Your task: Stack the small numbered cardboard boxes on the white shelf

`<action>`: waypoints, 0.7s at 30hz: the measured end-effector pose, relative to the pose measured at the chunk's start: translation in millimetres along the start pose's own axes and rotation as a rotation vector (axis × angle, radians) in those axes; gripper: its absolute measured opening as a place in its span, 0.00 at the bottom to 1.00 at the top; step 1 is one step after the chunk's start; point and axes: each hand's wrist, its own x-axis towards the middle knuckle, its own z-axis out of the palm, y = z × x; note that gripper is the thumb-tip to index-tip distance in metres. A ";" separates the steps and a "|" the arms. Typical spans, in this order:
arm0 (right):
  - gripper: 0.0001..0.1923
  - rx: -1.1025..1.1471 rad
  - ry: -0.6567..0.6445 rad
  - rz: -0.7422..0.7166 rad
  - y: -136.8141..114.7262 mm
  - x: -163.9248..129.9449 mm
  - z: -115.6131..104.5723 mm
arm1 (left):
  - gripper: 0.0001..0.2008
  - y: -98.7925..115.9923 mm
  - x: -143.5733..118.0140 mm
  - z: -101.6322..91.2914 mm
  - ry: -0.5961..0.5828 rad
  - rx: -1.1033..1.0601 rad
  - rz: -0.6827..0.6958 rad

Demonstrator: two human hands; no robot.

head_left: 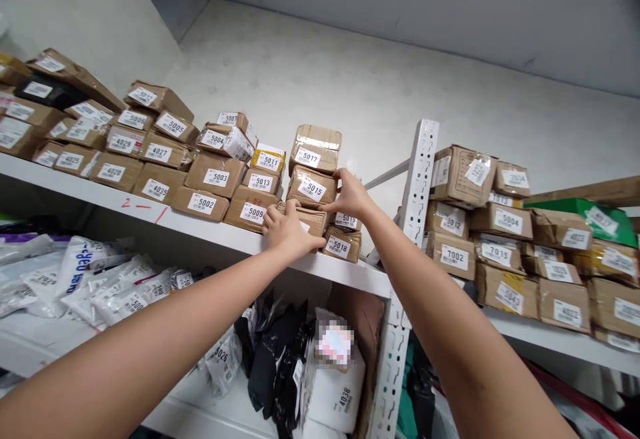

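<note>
On the upper shelf, my left hand (291, 231) is wrapped over the front of a cardboard box (316, 219), its fingers hiding most of the label. Directly on top of that one sits a box labelled 5015 (312, 187). My right hand (351, 193) grips the 5015 box at its right side, thumb near its lower corner. A taller box labelled 5017 (317, 148) rests at the top of this stack. Close to my left fingers stands box 5009 (250, 211). Below my right hand are boxes 5019 (349, 221) and 5018 (343, 244).
The white shelf edge (145, 211) carries several stacked, labelled boxes to the left. A perforated metal post (419, 179) rises right of my hands, with more boxes (505, 222) beyond it. Underneath lie white plastic parcels (90, 279) and black bags (273, 359).
</note>
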 end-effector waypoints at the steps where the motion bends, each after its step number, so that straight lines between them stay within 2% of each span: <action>1: 0.37 0.001 0.020 0.006 -0.9 -1.5 -0.5 | 0.41 0.4 -1.1 -1.8 0.000 -0.006 0.004; 6: 0.35 0.039 0.122 0.043 -3.2 -12.9 -4.9 | 0.41 5.3 -11.8 -24.4 0.025 -0.019 0.019; 9: 0.36 0.019 0.165 0.064 -4.3 -19.9 -7.8 | 0.42 5.4 -21.1 -50.1 0.024 -0.026 0.044; 12: 0.36 -0.061 0.191 0.086 -6.1 -29.8 -5.4 | 0.42 -5.0 -33.3 -82.2 0.012 -0.069 0.093; 14: 0.36 -0.103 0.198 0.107 -8.3 -39.0 1.1 | 0.41 -20.9 -45.3 -104.4 0.007 -0.132 0.101; 16: 0.36 -0.117 0.201 0.136 -11.9 -49.1 11.4 | 0.41 -45.6 -61.2 -124.5 -0.013 -0.201 0.048; 19: 0.36 -0.116 0.199 0.175 -18.8 -62.9 31.1 | 0.37 -97.0 -91.2 -146.9 -0.089 -0.329 0.039; 21: 0.36 -0.113 0.183 0.183 -22.8 -69.6 44.1 | 0.38 -134.8 -112.2 -156.1 -0.108 -0.433 -0.033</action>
